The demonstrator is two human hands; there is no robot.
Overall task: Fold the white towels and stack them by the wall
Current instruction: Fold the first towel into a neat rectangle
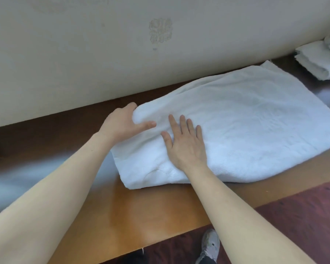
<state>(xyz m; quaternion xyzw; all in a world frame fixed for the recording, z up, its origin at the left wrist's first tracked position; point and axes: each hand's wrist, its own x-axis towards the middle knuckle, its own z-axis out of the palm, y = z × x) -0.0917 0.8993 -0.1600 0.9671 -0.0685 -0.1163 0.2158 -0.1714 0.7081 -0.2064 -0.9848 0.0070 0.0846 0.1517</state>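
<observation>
A large white towel [246,126] lies folded over on the brown table [141,210], running from the centre toward the wall at the right. My left hand [122,124] grips its far-left edge, with the thumb on top and the fingers under the fold. My right hand [187,143] lies flat on the towel's left part, palm down with the fingers spread. More white towels [320,60] sit in a pile by the wall at the far right, the lower one folded and the upper one crumpled.
The cream wall [122,54] runs along the table's back edge, with a scuffed patch on it. The table's front edge crosses the lower frame, and beyond it are a dark red floor [303,216] and my grey shoe [210,246].
</observation>
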